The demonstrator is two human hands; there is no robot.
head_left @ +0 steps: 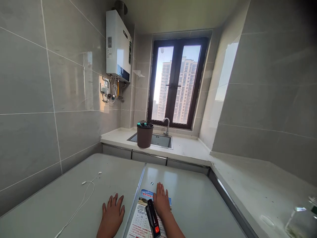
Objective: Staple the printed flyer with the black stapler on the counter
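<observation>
My left hand (pixel 112 213) lies on the left half of the folding table (pixel 109 165), fingers spread and nothing held. On the right half, my right hand (pixel 162 201) rests with its fingers stretched out over the edge of a printed flyer (pixel 141 213), covering part of it. A black stapler (pixel 153 218) with a red-orange part at its near end lies on the flyer, just left of my right hand. Beyond the flyer's top edge are small metal pieces (pixel 152 183) that look like staples.
A white cable (pixel 81 205) curls along the table's left side. Behind stands a white counter (pixel 190 148) with a sink (pixel 160 140), a faucet (pixel 167 125) and a brown bin (pixel 145 136). At the right edge, a glass jar (pixel 300 219) sits on the counter.
</observation>
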